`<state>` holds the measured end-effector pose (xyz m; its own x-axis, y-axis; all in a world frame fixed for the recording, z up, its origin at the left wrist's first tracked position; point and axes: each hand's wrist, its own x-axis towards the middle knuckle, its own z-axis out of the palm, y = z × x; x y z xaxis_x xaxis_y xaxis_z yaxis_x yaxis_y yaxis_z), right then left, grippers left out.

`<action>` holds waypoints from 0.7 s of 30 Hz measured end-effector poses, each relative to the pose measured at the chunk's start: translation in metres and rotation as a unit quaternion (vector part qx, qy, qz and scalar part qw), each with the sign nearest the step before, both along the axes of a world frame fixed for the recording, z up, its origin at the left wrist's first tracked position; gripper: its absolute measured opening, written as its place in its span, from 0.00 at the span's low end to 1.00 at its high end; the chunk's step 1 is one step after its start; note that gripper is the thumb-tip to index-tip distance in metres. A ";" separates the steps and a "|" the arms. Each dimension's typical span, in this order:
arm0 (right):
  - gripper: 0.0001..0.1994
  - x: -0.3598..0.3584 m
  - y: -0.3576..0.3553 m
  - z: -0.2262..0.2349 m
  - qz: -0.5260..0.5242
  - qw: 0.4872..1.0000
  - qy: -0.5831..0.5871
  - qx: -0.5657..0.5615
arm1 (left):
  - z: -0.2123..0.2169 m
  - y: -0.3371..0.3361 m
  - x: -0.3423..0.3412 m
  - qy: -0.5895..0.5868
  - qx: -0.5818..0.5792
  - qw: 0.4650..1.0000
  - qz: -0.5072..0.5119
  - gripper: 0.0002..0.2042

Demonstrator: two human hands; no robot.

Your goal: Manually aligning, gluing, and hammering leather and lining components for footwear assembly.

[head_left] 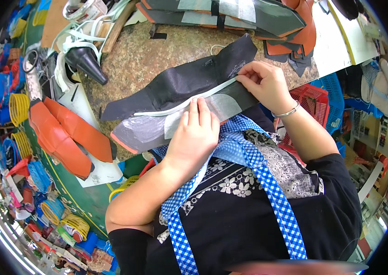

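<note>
A black leather piece (171,87), shaped like a shoe or boot part, lies across the worktop in front of me. Along its near side runs a thin white strip (175,108), curving from lower left to upper right. Below the strip a dark flap with pale grey patches (221,104) shows an orange edge at its left end. My left hand (195,130) lies on the flap, with stretched fingertips pressing at the strip's middle. My right hand (263,82) pinches the strip's right end between thumb and fingers, over the leather edge.
Stacked dark and orange pieces (194,13) lie at the back. Orange leather pieces (61,135) rest at the left. A black cone-shaped object (86,62) stands among white strips (93,39). Red basket (311,107) and blue basket (334,96) sit right, below the stone worktop (130,59).
</note>
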<state>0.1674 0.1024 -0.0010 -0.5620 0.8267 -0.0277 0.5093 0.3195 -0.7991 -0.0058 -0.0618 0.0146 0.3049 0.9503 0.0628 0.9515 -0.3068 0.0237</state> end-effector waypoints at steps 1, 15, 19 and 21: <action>0.09 -0.002 0.002 0.003 0.046 0.995 -0.043 0.074 | 0.002 0.004 0.003 0.032 0.002 0.999 -0.006 0.23; 0.21 0.024 -0.012 -0.007 0.170 0.931 -0.028 0.321 | 0.027 0.088 -0.033 -0.169 -0.198 0.893 0.368 0.31; 0.20 0.024 -0.013 -0.007 0.155 0.931 -0.038 0.329 | 0.021 0.072 -0.034 -0.172 -0.019 0.955 0.239 0.25; 0.15 0.027 -0.012 -0.003 0.062 0.985 0.047 0.151 | 0.031 0.063 -0.023 -0.150 0.077 0.967 0.193 0.21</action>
